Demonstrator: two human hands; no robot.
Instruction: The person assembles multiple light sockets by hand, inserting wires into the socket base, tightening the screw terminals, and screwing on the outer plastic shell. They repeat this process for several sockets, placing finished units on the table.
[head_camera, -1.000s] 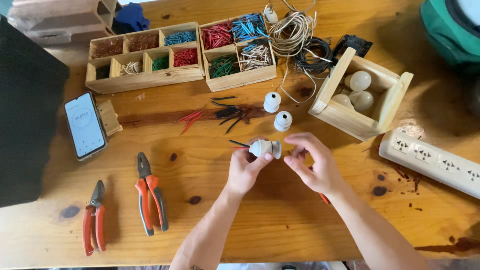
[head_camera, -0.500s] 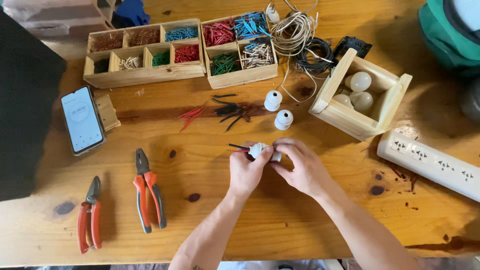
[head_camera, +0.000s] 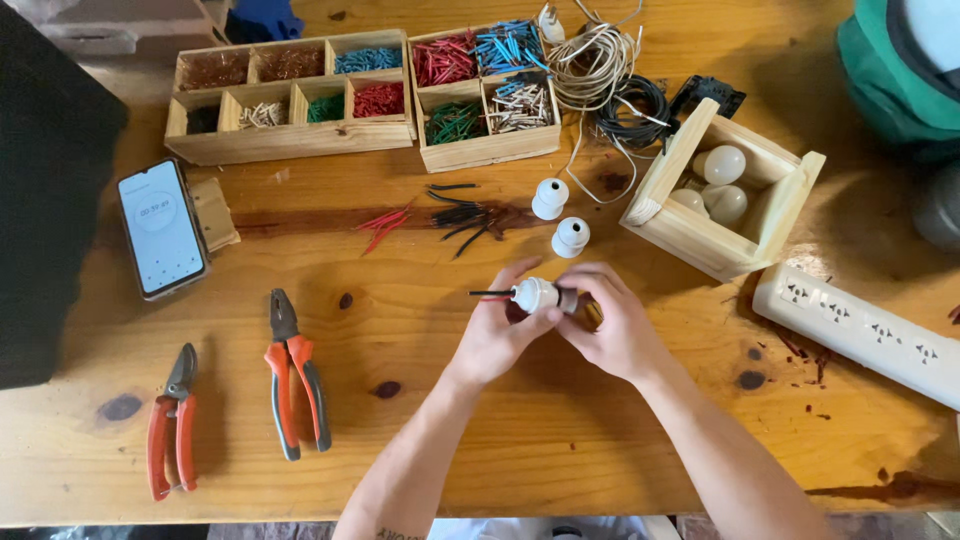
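Observation:
My left hand (head_camera: 502, 330) and my right hand (head_camera: 612, 325) meet over the middle of the wooden table (head_camera: 420, 440). Together they hold a small white lamp socket (head_camera: 536, 295) lying on its side, with short black and red wires (head_camera: 490, 294) sticking out of its left end. My left fingers wrap the white body. My right fingers close on its right end, where a brown part shows. Two more white sockets (head_camera: 549, 198) (head_camera: 571, 237) stand upright just beyond my hands. Loose black wire pieces (head_camera: 462, 215) and red wire pieces (head_camera: 384, 222) lie next to them.
Two wooden trays (head_camera: 290, 140) (head_camera: 488, 150) of coloured wire bits sit at the back, by white and black cable coils (head_camera: 605, 75). A wooden box (head_camera: 720, 195) holds bulbs. A power strip (head_camera: 860, 330) lies right; a phone (head_camera: 160, 240), pliers (head_camera: 292, 375) and cutters (head_camera: 172, 420) left.
Both hands stay joined on the socket, with the fingers shifting slightly on it. The camera view has drifted a little, and nothing else on the table has moved.

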